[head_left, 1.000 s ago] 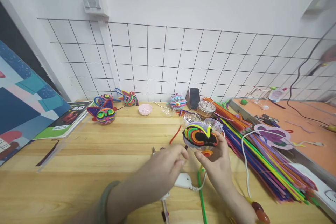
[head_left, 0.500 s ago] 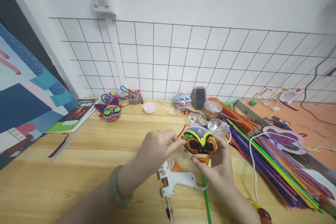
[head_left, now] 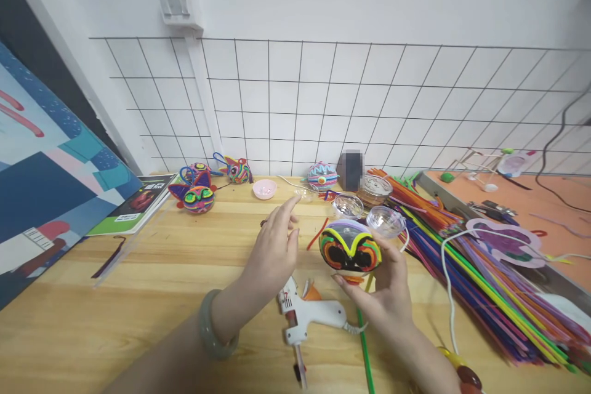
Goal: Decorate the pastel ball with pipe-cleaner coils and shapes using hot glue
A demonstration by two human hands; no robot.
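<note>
My right hand [head_left: 386, 286] grips a ball ornament [head_left: 351, 249] from its right side and below. Black eye patches ringed in orange and green face me, under a yellow V-shaped brow. My left hand [head_left: 276, 240] is apart from the ball, at its left, with fingers stretched towards the back of the table. A small dark bit [head_left: 263, 223] shows at its outer edge; I cannot tell what it is. Below the hands lies a white glue gun [head_left: 318, 314], beside a green pipe cleaner [head_left: 365, 354]. A short red pipe cleaner [head_left: 317, 234] lies between the hands.
Bundled pipe cleaners [head_left: 489, 283] cover the right side, crossed by a white cable [head_left: 446, 277]. Clear plastic half-shells [head_left: 348, 205] and a pink bowl [head_left: 265, 189] stand at the back. Finished animal-face ornaments [head_left: 198, 197] sit back left, near magazines [head_left: 138, 206].
My left hand has let go of the ball's left side and moved left and up, its fingers opening out. The ball, still in my right hand, has barely moved.
</note>
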